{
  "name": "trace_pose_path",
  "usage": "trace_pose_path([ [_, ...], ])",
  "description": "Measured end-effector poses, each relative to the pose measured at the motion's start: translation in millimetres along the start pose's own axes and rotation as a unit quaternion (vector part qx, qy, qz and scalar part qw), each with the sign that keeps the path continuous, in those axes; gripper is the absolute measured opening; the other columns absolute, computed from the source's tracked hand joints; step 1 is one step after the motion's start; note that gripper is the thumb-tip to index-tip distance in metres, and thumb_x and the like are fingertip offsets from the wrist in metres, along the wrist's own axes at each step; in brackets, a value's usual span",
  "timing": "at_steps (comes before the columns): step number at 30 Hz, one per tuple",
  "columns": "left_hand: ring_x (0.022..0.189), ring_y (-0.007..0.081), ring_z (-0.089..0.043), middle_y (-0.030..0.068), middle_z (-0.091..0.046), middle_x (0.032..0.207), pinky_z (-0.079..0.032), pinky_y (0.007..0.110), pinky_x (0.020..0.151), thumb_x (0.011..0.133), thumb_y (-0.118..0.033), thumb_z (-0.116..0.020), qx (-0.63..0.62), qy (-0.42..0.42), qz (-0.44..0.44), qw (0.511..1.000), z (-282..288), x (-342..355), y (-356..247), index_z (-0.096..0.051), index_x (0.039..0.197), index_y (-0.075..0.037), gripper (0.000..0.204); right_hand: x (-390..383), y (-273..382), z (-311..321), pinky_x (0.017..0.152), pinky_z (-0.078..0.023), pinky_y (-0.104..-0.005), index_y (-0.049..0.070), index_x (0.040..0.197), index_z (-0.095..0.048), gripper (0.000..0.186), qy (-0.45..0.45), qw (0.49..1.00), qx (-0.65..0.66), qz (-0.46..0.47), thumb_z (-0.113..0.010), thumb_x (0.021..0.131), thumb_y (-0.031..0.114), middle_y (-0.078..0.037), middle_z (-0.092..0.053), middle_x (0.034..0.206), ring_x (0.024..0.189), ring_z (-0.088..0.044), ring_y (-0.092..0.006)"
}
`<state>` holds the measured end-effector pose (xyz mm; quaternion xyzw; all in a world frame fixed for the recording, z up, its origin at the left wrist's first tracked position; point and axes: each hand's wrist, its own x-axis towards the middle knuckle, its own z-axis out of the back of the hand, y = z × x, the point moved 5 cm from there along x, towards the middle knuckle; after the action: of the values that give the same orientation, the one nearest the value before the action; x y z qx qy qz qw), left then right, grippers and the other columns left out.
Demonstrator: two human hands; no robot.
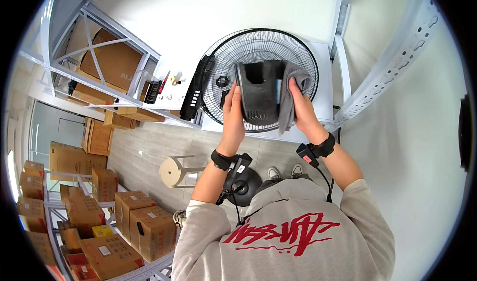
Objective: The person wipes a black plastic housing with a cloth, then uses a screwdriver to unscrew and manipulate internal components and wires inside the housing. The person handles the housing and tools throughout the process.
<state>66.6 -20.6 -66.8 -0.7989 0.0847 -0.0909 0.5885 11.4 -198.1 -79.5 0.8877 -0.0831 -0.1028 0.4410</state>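
Observation:
Between my two hands is a boxy black plastic housing (261, 99) with a hollow at its upper end and slots at its lower end, held above a round black wire fan grille (218, 45). My left hand (233, 113) grips its left side, fingers partly hidden behind it. My right hand (302, 104) is closed on a grey cloth (286, 114), pressed along the housing's right side. Just left of the housing, a small black knob-like ring (222, 81) lies within the grille's outline. A long black slotted part (194, 89) rests against the grille's left edge.
The grille lies on a white table (324, 77). To its left are a red-handled tool (164, 83), a small yellowish part (175, 79) and a black rack-like piece (152, 91). Metal shelving (387, 57) rises at right. A stool (172, 171) and cardboard boxes (154, 229) stand below left.

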Motion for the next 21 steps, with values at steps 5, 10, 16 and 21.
trace_pose_path([
  [5, 0.124, 0.0193, -0.049, 0.0103, -0.049, 0.140, -0.039, 0.034, 0.105, 0.101, -0.035, -0.053, -0.006, 0.125, -0.054, 0.991, -11.5, -11.0, -18.7, -0.036, 0.144, 0.000, 0.058, -9.9, 11.8, -6.1, 0.101, -0.041, -0.0331, -0.001, 0.137, -0.047, 0.050, 0.006, 0.952, -0.255, 0.171, -0.056, 0.098, 0.029, -0.019, -0.053, 0.133, 0.120, -0.052, -0.0248],
  [10, 0.112, 0.0160, -0.054, 0.0115, -0.055, 0.128, -0.045, 0.031, 0.097, 0.083, -0.018, -0.078, -0.019, 0.100, -0.034, 0.994, -20.6, -9.4, -18.1, -0.042, 0.136, 0.000, 0.066, -56.2, 24.5, -42.7, 0.115, -0.026, -0.0494, 0.006, 0.148, -0.039, 0.078, 0.040, 0.790, -0.447, 0.418, -0.068, 0.076, 0.007, -0.030, -0.011, 0.157, 0.143, -0.022, -0.0480],
  [16, 0.106, 0.0157, -0.056, 0.0097, -0.058, 0.119, -0.047, 0.030, 0.093, 0.080, -0.024, -0.082, 0.105, 0.046, -0.097, 0.989, -10.7, -11.5, -1.5, -0.045, 0.132, 0.001, 0.068, -42.6, 31.4, -42.9, 0.115, -0.025, -0.0528, 0.014, 0.149, -0.040, 0.077, 0.058, 0.788, -0.462, 0.403, -0.067, 0.077, 0.007, -0.031, -0.007, 0.158, 0.143, -0.017, -0.0520],
  [21, 0.101, 0.0156, -0.058, 0.0088, -0.059, 0.115, -0.048, 0.028, 0.090, 0.077, -0.018, -0.083, 0.168, 0.032, -0.155, 0.973, -16.6, -9.3, -18.3, -0.046, 0.129, 0.001, 0.066, -31.8, 35.6, -39.9, 0.115, -0.028, -0.0498, 0.013, 0.149, -0.038, 0.074, 0.051, 0.838, -0.399, 0.369, -0.065, 0.080, 0.006, -0.031, -0.008, 0.158, 0.144, -0.020, -0.0499],
])
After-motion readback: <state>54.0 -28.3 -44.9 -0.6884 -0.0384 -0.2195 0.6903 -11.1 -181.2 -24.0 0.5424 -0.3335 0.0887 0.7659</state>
